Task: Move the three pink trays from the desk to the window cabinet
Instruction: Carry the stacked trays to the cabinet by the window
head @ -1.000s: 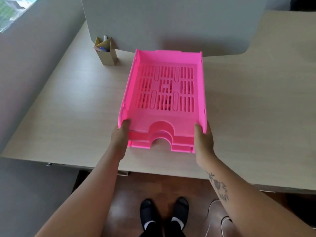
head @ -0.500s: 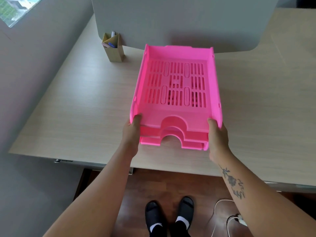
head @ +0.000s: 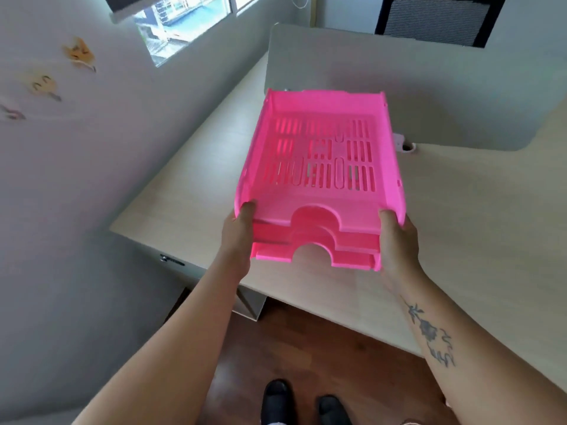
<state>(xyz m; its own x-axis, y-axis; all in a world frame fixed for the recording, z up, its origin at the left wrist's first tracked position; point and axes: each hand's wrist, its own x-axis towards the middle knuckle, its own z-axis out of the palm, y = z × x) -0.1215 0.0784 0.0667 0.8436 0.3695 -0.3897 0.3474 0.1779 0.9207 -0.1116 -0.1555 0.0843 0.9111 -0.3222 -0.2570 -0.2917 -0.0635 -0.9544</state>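
Three bright pink slotted trays [head: 322, 207] are stacked one inside another and held in the air above the light wooden desk [head: 460, 240]. My left hand [head: 237, 237] grips the stack's near left corner. At the near right corner my right hand [head: 399, 240] grips the same stack. The stack tilts slightly, with its open notched front facing me. The lower two trays show only at their front edges.
A grey divider panel [head: 429, 96] stands along the desk's far side. A grey wall [head: 61, 179] with small animal stickers runs on the left, below a window [head: 184, 19]. A black mesh chair back [head: 435, 16] shows behind the divider. My shoes stand on the brown floor [head: 306, 348].
The stack has risen off the desk in both hands. My view has swung up and to the left, bringing the wall and window in; the cardboard pen holder is no longer visible.
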